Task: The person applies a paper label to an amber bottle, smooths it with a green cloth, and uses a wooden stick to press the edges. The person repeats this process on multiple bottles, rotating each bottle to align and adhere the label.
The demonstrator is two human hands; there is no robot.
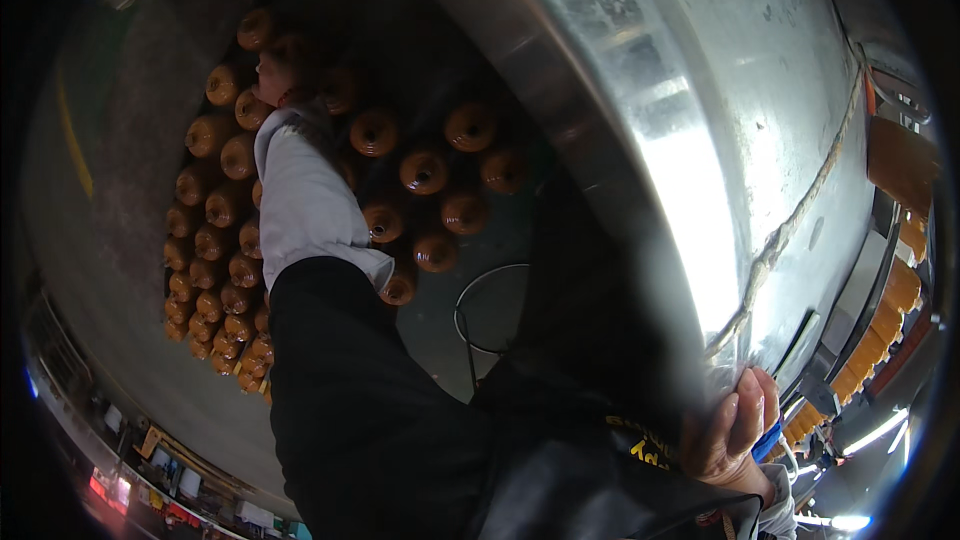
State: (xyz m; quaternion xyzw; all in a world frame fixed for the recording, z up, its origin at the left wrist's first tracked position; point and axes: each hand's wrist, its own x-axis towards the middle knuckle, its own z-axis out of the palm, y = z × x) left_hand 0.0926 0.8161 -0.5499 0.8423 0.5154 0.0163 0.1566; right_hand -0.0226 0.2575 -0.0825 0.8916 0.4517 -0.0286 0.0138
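My left hand [276, 80], at the end of a pale sleeve, reaches down among glossy brown rounded vessels with narrow necks [373, 132]. It is nearest to a dim brown vessel [294, 51]; shadow hides whether its fingers grip this one. At lower right, my right hand [739, 424] has its fingers raised and bent against the edge of a large shiny metal surface [795, 127]. Something clear and blurred lies by those fingertips, and whether they hold it does not show. A rope [787, 229] runs across the metal down towards that hand. A dark apron [570, 487] covers my front.
Many more brown vessels [208, 241] stand in close rows on the grey floor [135, 240]. A thin metal ring [491, 307] is near my legs. Orange-brown vessels [889, 315] line a rack at far right. Shelving with assorted items [187, 480] stands at lower left.
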